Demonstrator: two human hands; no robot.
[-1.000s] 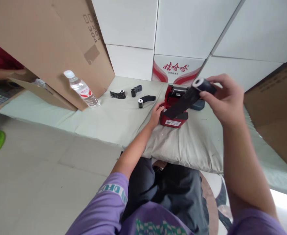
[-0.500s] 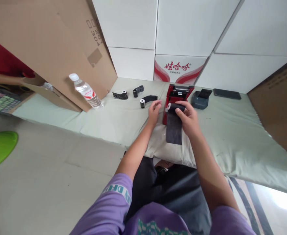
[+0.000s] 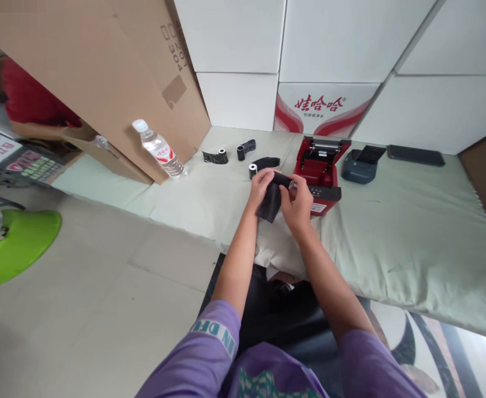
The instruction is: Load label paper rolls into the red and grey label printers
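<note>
Between my two hands is a roll of black paper [image 3: 271, 202] with a loose end hanging down. My left hand [image 3: 260, 188] grips the roll's left end, and my right hand [image 3: 298, 203] pinches its right end. Just right of the hands stands a red receipt printer [image 3: 323, 172] with its lid up and the inside bare. Behind my left hand lies another black paper roll [image 3: 253, 171] with a white core and its tail spread to the right. Two more small rolls, one black [image 3: 241, 152] and one with a crinkled tail [image 3: 215, 158], sit farther back.
A dark small printer [image 3: 361, 167] and a black phone-like slab [image 3: 416, 155] lie to the right. A water bottle [image 3: 162, 150] leans by a cardboard box [image 3: 143, 72] at left. White cartons [image 3: 329, 38] line the back of the cloth-covered surface. A green chair [image 3: 27, 243] stands on the floor.
The roll has moved left, away from the front of the red printer. My left hand has come over and taken hold of its other end. The view has shifted somewhat left.
</note>
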